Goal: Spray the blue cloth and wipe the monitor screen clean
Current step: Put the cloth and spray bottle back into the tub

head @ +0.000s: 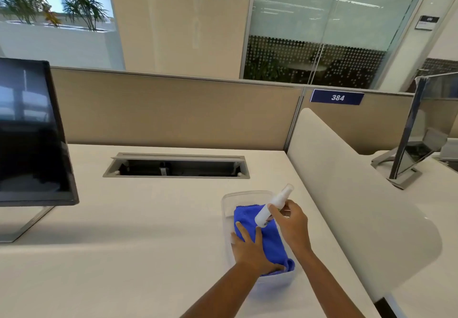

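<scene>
Now | right hand (pixel 291 221) grips bottle (pixel 272 206), tilted, nozzle up and away | left hand (pixel 250 248) open, flat on cloth (pixel 272 241) right below | monitor (pixel 32 132) far left

Open run, as I see it: bare desk (pixel 138 231) from the near edge to the cable hatch (pixel 176 165) at the back, between the monitor (pixel 32 132) at the left edge and the clear tray (pixel 247 196) toward the right edge. Obstructions: the monitor's stand (pixel 27 223) at left; a rounded white divider (pixel 352 194) closing the right edge; a fabric partition (pixel 173 112) walling the back.
</scene>
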